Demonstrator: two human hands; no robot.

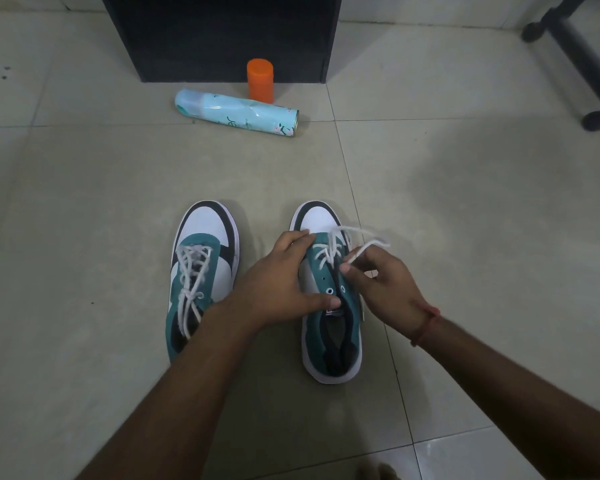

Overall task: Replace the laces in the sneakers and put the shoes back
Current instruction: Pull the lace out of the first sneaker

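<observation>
Two teal, white and black sneakers stand side by side on the tiled floor, toes pointing away from me. The left sneaker is laced all the way with a white lace. On the right sneaker the white lace runs only through the front eyelets, and the rear eyelets are empty. My left hand holds the right sneaker's left side, fingers over the front and thumb at the tongue. My right hand pinches a loose end of that lace just above the shoe's right side.
A pale blue spray can lies on its side farther out, with an orange capped bottle upright behind it. A dark cabinet stands at the back. A black furniture leg crosses the far right.
</observation>
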